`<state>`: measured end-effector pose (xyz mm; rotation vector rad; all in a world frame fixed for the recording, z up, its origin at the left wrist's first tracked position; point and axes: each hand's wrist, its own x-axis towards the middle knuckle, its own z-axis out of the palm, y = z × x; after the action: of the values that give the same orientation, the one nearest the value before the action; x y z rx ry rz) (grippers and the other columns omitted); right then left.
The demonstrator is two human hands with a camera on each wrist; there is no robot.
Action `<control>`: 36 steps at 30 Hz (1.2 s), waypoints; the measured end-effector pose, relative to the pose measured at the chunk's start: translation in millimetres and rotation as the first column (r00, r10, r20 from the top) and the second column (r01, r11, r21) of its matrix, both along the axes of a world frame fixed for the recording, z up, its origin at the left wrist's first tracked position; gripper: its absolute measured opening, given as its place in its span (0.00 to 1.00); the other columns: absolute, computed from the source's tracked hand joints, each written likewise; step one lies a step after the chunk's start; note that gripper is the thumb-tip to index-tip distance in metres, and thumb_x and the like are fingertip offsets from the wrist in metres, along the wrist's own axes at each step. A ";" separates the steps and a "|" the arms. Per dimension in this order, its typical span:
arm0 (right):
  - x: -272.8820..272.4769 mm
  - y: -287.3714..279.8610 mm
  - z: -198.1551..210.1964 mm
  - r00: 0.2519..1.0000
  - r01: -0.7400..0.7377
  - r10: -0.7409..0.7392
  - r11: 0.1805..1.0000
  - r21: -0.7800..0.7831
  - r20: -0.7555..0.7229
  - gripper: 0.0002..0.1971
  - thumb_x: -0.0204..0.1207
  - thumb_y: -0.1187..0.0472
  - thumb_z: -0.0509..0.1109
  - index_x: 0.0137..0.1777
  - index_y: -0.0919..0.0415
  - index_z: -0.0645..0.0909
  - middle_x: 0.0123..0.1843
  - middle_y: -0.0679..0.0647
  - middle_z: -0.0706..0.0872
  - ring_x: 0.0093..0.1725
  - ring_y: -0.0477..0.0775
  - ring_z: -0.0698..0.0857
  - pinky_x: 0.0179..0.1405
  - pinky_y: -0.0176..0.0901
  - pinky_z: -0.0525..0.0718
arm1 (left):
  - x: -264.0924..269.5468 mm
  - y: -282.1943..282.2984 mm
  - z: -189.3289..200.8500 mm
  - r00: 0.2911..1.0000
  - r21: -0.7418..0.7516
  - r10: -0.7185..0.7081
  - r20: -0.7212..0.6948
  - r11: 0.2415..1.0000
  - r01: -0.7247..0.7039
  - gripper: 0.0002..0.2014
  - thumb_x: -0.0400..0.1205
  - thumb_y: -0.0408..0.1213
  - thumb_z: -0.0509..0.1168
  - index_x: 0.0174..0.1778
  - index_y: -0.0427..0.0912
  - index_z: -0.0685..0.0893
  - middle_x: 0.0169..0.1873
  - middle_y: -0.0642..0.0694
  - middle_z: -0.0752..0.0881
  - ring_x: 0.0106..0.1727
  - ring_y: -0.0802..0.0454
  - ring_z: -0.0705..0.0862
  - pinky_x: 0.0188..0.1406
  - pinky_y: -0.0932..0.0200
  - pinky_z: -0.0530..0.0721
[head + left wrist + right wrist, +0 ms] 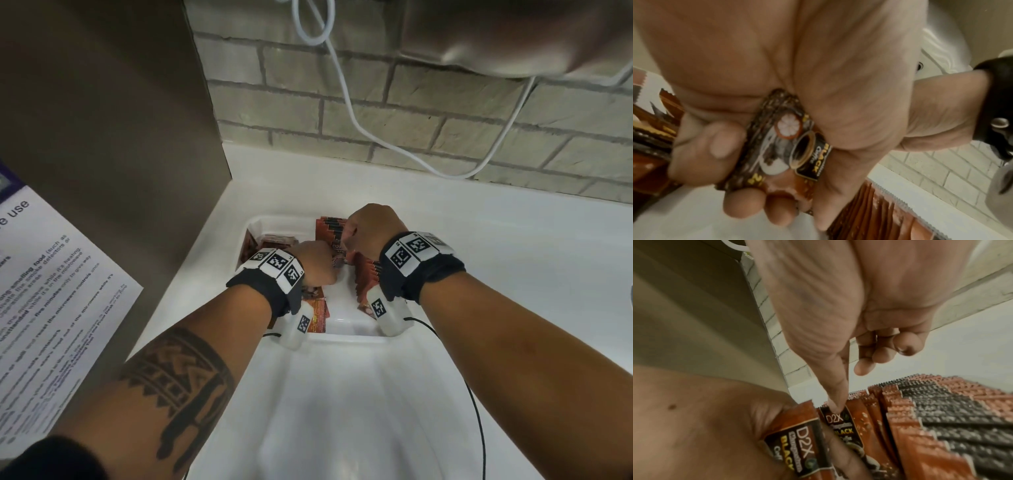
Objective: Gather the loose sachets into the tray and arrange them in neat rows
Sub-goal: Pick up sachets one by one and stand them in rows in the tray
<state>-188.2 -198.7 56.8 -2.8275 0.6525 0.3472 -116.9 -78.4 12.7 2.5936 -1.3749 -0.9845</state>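
Observation:
A white tray (342, 338) sits on the white counter. Orange and black sachets stand on edge in rows (329, 233) along its right side (941, 418). My left hand (318, 262) is low in the tray's middle, its fingers (719, 142) curled round a small bundle of sachets (777, 146), which also shows in the right wrist view (797, 443). My right hand (370, 229) hovers just behind it over the row. Its thumb (835, 402) reaches down onto the top edge of one standing sachet (840, 426); the other fingers curl into the palm. Loose sachets (317, 317) lie flat at the tray's near left.
A tall steel panel (102, 137) rises at the left, with a printed notice (51, 291) on it. Behind the tray is a brick wall (411, 113) with a white cable (346, 92) hanging across it. A black wire (478, 404) trails from my right wrist.

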 end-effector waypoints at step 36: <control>-34.5 7.7 11.5 0.988 0.059 -0.107 0.927 0.371 0.109 0.07 0.76 0.53 0.76 0.51 0.52 0.87 0.44 0.44 0.86 0.46 0.44 0.81 0.36 0.33 0.71 | 4.2 21.4 29.4 0.575 -0.023 0.284 -0.767 0.884 -0.467 0.08 0.83 0.23 0.67 0.57 0.27 0.84 0.53 0.36 0.90 0.50 0.45 0.86 0.33 0.60 0.87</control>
<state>-222.7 -191.1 68.3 -2.4342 0.6065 0.2411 -112.8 -57.0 42.1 1.8009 -0.6138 -1.4603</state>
